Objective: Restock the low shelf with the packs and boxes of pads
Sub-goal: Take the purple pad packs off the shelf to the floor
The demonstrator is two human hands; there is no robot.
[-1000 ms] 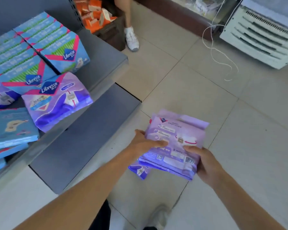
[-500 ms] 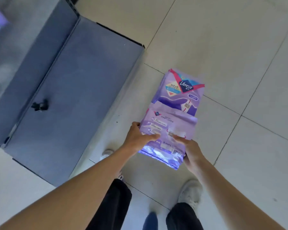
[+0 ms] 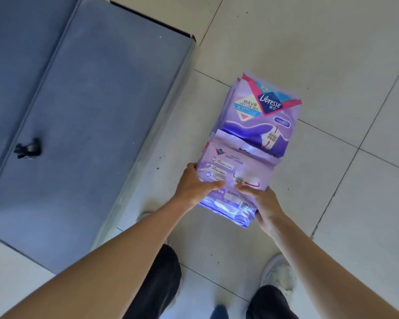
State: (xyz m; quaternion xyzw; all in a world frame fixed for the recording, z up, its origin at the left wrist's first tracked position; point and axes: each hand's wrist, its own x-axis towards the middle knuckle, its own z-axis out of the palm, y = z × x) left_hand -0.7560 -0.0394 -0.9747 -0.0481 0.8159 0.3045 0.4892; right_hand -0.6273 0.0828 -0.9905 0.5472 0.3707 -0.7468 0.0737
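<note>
Stacked purple pad packs [image 3: 251, 143].
Top pack [image 3: 237, 166] lay back-up; lower pack [image 3: 260, 111] poked out, logo up, right of grey shelf [image 3: 78, 111].

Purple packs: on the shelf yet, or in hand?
In hand. Left hand and right hand grip the purple packs over the floor tiles, beside the grey shelf.

A lilac Libresse pack [image 3: 263, 111] with a pink-red chevron, dark blue logo patch, white lettering and deep violet wave, and a paler lilac nearer pack [image 3: 237, 171], stand out against cream floor tiles [image 3: 332, 54] with dark grout lines, a slate-blue shelf [image 3: 78, 111], black trousers [image 3: 157, 284] and a white shoe [image 3: 279, 270].
</note>
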